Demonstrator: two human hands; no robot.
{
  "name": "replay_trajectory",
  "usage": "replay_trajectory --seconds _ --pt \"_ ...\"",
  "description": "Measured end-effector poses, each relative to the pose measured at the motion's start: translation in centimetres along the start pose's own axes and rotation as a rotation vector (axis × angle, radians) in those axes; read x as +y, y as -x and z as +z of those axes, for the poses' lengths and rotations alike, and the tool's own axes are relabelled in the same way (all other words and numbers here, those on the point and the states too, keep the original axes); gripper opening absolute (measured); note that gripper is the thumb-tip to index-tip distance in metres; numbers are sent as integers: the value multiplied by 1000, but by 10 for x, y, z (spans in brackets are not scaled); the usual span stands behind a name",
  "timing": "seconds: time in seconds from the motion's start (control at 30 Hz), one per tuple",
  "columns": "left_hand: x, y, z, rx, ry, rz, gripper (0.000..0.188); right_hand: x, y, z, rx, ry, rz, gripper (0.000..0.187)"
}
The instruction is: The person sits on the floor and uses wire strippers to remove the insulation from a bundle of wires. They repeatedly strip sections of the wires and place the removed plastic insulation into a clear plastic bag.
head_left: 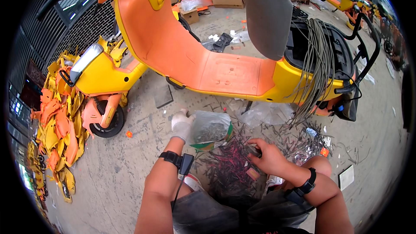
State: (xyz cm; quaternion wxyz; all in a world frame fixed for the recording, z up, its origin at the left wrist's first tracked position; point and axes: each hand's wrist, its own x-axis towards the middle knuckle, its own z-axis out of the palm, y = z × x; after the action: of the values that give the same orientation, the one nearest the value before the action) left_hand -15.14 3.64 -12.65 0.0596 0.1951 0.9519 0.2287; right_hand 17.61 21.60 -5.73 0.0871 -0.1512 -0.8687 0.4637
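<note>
Fingers of the bare right hand (269, 158) curl loosely above the heap of thin black and red strips (229, 162); a dark piece seems to sit at the fingertips, but I cannot tell whether it is gripped. The white-gloved left hand (181, 125) is at the near-left side of the open white plastic bag with green edging (202, 146), its grip unclear. The bag stands on the grey concrete floor (125, 169), beside the heap, with small grey pieces inside. The step looks like sorting strips by hand; the next move probably calls for a steady, open bag mouth. Beyond stands an orange-and-yellow scooter (234, 76).
</note>
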Motion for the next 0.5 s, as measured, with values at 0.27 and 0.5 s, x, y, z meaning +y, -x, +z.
replay_trajectory --seconds 0.27,0.5 --pt "-12 -4 8 70 -17 90 27 -7 -2 -7 -117 51 101 50" --pt "9 4 -4 34 2 65 32 -1 0 -5 -111 53 78 49"
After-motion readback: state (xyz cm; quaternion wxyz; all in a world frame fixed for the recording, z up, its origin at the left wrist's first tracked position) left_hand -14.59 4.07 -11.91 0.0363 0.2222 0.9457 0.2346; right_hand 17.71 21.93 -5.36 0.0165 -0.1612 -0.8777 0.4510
